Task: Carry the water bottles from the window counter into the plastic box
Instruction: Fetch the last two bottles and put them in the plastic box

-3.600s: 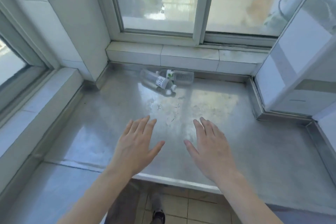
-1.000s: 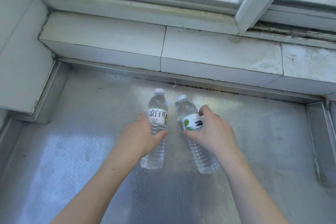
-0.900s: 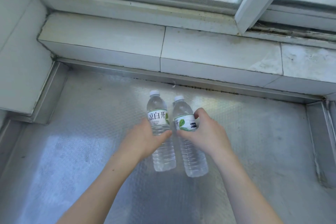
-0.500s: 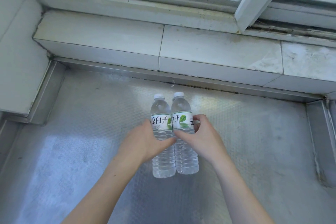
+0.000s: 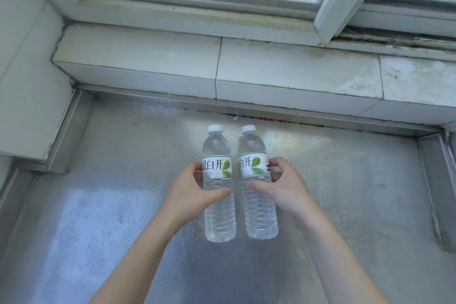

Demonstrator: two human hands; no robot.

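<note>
Two bare forearms reach in from bottom edge over metal counter (image 5: pixel 98 217). L hand (image 5: pixel 191 191) wrapped round left bottle (image 5: pixel 218 195), thumb across front just below label. R hand (image 5: pixel 283 187) wrapped round right bottle (image 5: pixel 257 190), fingers at label's right edge. Both bottles clear, white caps, white labels w/ green leaf; side by side, narrow gap btwn, caps pointing toward window. Can't tell if bases touch counter. Beyond: tiled ledge (image 5: pixel 283 66), then window frame (image 5: pixel 343 0). Box not in view.
</note>
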